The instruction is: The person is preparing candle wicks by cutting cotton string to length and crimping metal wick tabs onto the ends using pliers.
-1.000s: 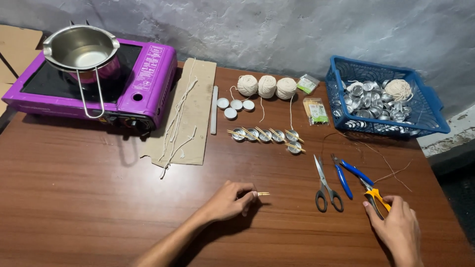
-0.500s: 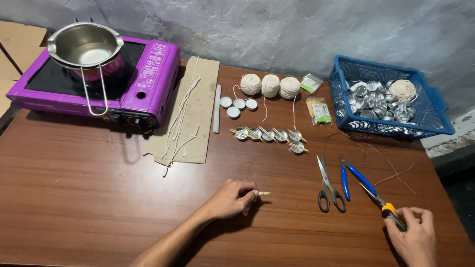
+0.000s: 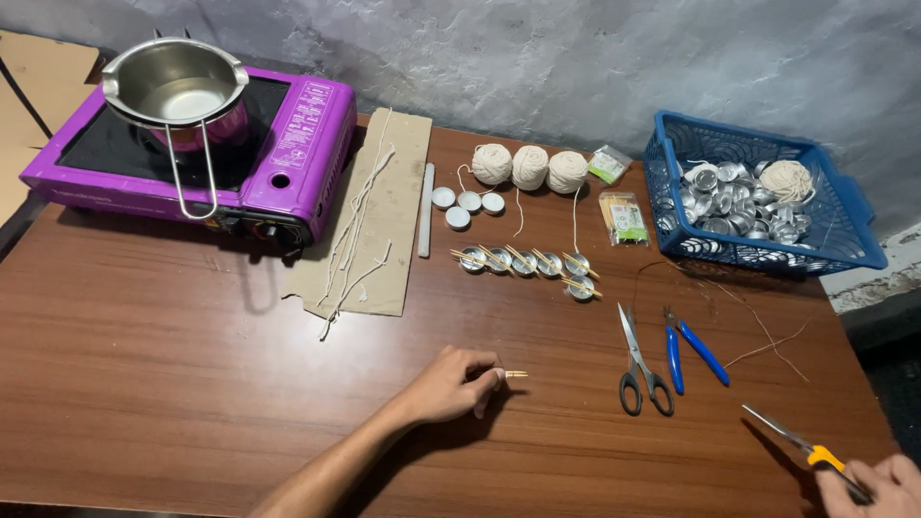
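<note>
My left hand (image 3: 449, 386) rests on the wooden table (image 3: 173, 384), pinching a short pair of thin wooden sticks (image 3: 514, 374) that poke out to the right. My right hand (image 3: 878, 487) is at the bottom right corner, closed on the yellow handle of a slim metal tool (image 3: 801, 446) whose tip points up and left. Black-handled scissors (image 3: 641, 364) and blue-handled pliers (image 3: 691, 347) lie between the hands.
A purple portable stove (image 3: 278, 163) with a steel pot (image 3: 173, 91) stands back left. Cardboard with wick strings (image 3: 369, 221), small metal cups with sticks (image 3: 528, 264), three twine balls (image 3: 530, 166) and a blue basket (image 3: 854, 221) of cups sit farther back.
My right hand has lifted the yellow-handled tool off the table beside the pliers and drawn it down and right toward the corner. The left hand has stayed still.
</note>
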